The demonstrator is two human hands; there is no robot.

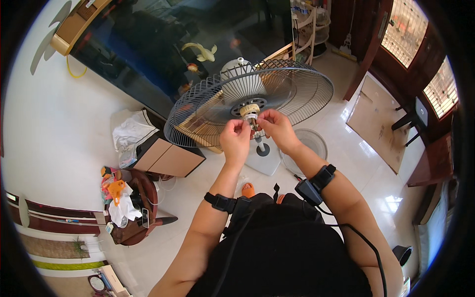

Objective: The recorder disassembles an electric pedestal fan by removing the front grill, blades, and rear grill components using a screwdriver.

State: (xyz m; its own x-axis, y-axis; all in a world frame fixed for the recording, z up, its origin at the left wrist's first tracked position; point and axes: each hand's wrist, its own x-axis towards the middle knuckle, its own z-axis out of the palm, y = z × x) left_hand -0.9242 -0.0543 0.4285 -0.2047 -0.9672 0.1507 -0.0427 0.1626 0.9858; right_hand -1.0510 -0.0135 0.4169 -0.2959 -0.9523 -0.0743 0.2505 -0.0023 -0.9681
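A standing fan's dark wire grille (302, 79) spreads out ahead of me, tilted, with a white rounded housing (232, 69) behind it. At its middle sits a cream-yellow ring-shaped hub part (250, 110), with a whitish and metallic piece just below it. My left hand (235, 138) is closed in a pinch at the left side of this piece. From the right, my right hand (276, 128) pinches at the same spot, fingertips close to the left ones. What lies between the fingertips is too small to name. The fan's pole and white base (262, 163) stand beneath.
A round wire grille (316, 143) lies on the floor right of the base. Beyond the fan stands a fish tank (143, 54). At left are a cabinet (168, 157) and a round wooden stool (147, 190) with bags. A black stool (413, 116) stands far right.
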